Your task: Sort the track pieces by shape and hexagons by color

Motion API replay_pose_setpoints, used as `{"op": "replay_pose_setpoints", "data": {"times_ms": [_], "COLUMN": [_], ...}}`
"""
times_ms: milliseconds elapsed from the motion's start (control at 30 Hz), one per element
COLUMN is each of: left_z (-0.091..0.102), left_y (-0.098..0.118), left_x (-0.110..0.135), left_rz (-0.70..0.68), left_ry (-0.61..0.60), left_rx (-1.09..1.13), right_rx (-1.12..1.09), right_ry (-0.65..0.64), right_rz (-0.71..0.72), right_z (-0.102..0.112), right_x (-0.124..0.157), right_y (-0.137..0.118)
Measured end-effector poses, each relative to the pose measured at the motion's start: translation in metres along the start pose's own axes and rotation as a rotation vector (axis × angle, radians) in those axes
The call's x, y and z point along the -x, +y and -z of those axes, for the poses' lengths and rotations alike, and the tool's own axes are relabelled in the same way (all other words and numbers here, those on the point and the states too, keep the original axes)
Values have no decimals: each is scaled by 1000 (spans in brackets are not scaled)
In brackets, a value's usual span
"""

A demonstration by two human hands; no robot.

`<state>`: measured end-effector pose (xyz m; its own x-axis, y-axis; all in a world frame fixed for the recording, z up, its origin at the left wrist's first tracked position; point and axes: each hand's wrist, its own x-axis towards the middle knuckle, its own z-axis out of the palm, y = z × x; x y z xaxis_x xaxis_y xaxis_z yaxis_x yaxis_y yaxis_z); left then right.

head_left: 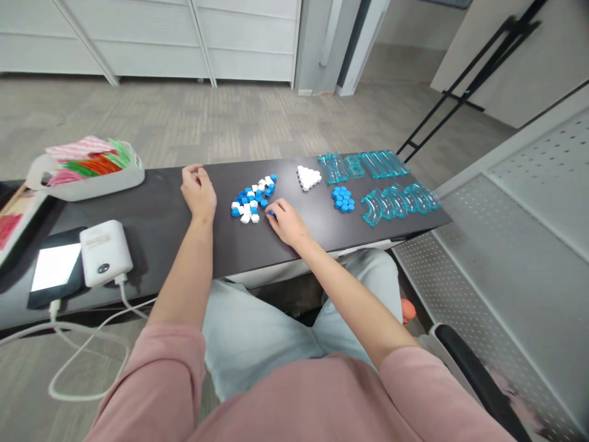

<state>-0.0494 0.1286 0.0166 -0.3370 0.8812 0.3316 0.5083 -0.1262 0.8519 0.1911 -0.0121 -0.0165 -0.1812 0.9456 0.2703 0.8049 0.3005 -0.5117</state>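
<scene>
Jumbled pile: small, chunky blue and white pieces. Right hand has fingertips at blue piece, can't tell if gripped; left hand released, loosely curled.

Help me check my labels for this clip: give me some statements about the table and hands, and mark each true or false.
1. The right hand has a blue piece at its fingertips. True.
2. The left hand grips the white device. False: the left hand is apart from the white device, nearer the mixed pile.
3. The white cluster lies left of the blue cluster. True.
4. The clear teal pieces are in the white basket. False: the clear teal pieces lie on the table.
5. A cable runs from the white device. True.
</scene>
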Motion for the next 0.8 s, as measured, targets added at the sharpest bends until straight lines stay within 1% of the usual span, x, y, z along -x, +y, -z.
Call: {"op": "replay_pose_setpoints", "data": {"times_ms": [67,167,233,333,433,500,600,700,800], "left_z": [8,16,19,21,22,22,19,16,14], "left_y": [0,0,1,6,15,20,26,29,29], "left_x": [11,23,29,32,33,33,34,34,34], "left_rz": [30,93,91,86,122,132,148,168,179], "left_ry": [-25,-105,-146,-115,-91,-102,-97,-82,-78], "left_rx": [-13,-62,-123,-236,-306,-333,-388,-432,-455], "right_rx": [-45,-113,-134,-119,-90,-76,-54,-29,-30], "right_ry": [-1,-1,3,7,40,53,-13,-59,-21], "right_rz": [-28,-64,-97,-149,-171,-151,-81,-54,-75], "right_z": [2,5,6,6,6,8,14,24,35], "right_x": [-1,-2,-4,-7,-7,-3,6,16,26], "right_y": [0,-1,-1,0,-2,-5,-6,2,23]}}
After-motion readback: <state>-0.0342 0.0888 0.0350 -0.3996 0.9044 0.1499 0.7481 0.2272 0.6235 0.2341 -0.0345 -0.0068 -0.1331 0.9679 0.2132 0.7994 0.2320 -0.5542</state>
